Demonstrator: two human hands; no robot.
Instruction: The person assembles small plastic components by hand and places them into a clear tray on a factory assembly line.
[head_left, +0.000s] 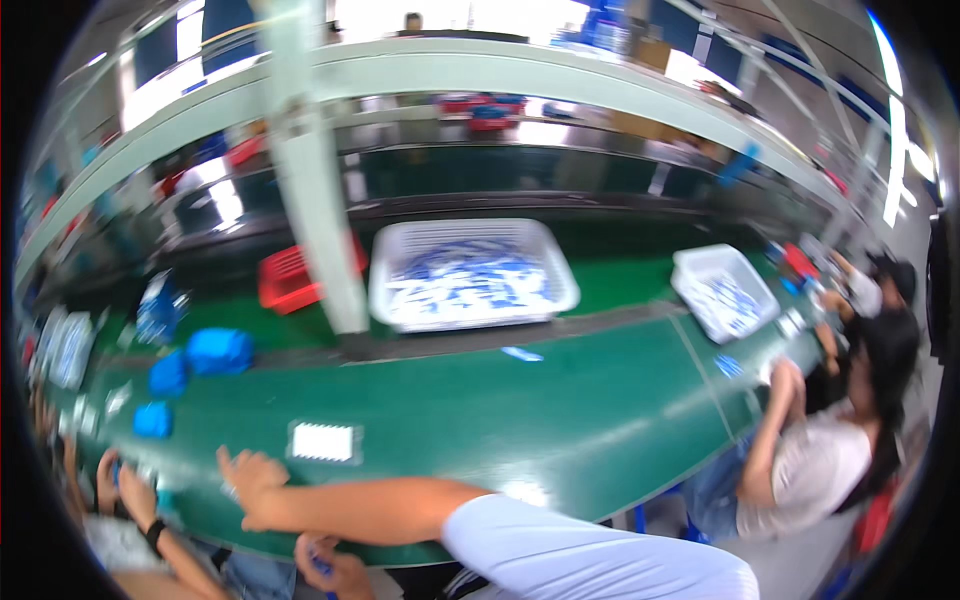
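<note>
My right arm, in a pale sleeve, reaches across to the left over the green tabletop [470, 420]. My right hand [258, 486] hangs low over the table with fingers stretched out and somewhat blurred. Just beyond it lies a clear packet with a white ridged insert [323, 442]. Close to my body, at the table's near edge, my left hand [340, 575] is closed around a small blue object [320, 562]; its kind is mostly hidden by the fingers.
A large white basket [375, 295] holds many blue-and-white packets. A smaller white basket [688, 295] stands right, a red basket [288, 280] left. Blue bundles [220, 350] lie at left. Co-workers sit at both sides; one's hand [137, 492] is near mine. A post [318, 210] rises behind.
</note>
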